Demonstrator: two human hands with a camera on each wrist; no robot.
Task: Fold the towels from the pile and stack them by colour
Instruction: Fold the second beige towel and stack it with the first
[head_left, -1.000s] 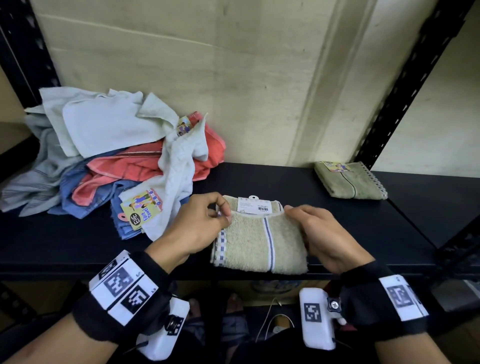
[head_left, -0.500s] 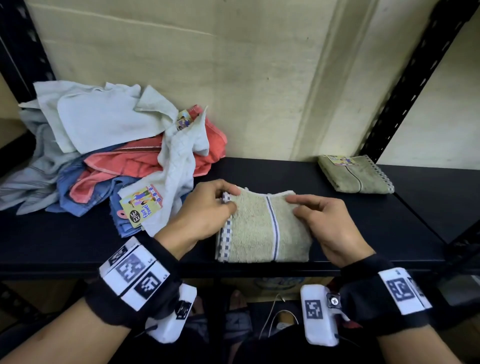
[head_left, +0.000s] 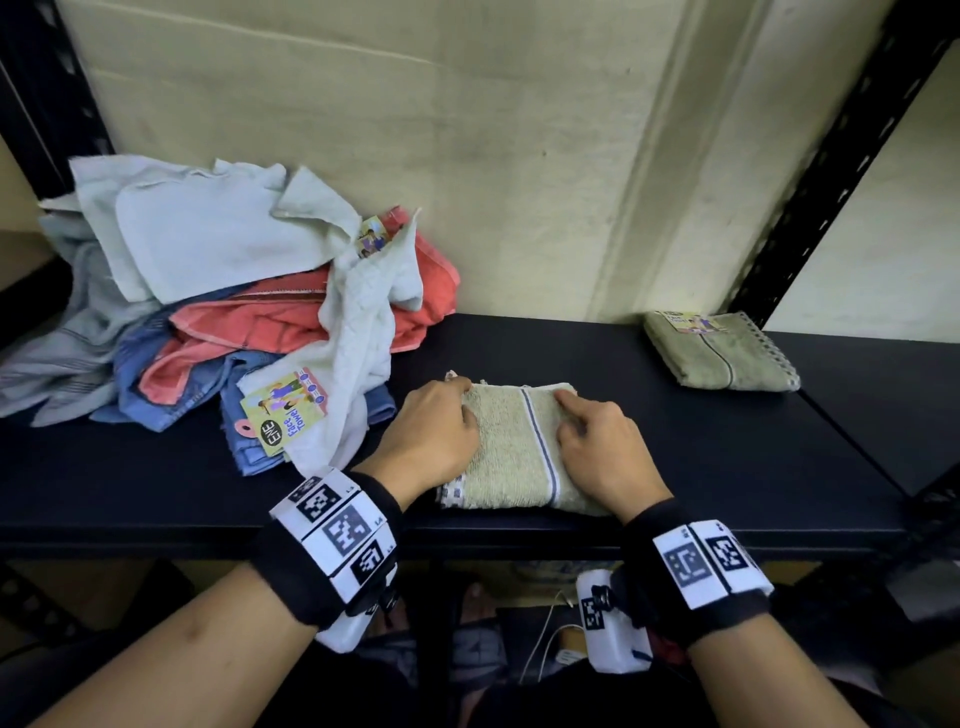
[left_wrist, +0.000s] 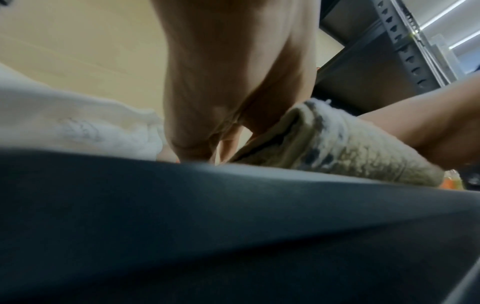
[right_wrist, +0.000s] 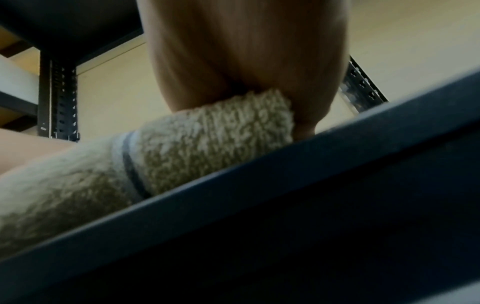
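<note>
A person stands at a dark shelf with both hands on a small olive-green towel that lies near the shelf's front edge.

A second ago the towel's far edge was raised, with a white paper label showing there, and both hands pinched that edge. Now the label is folded out of sight and the towel lies as a compact, thick rectangle with a blue stripe running front to back. Both hands have come down on top of it. This suggests the last fold is made and the person is flattening it, so this towel looks nearly ready to be stacked.

The left hand covers the towel's left side. Its fingers curl over the far left corner; the left wrist view shows fingertips down at the shelf beside the layered edge. Whether they pinch the cloth or only press on it cannot be told. The right hand rests on the towel's right half, its forefinger stretched toward the far edge just right of the stripe, the other fingers bent and pressing down. In the right wrist view, the thumb hangs down beside the towel's right edge.

A matching folded olive towel sits well apart at the back right of the shelf, likely the start of the stack for this colour. To the left, just beside the left hand, lies the unfolded pile of white, coral, blue and grey towels.
</note>
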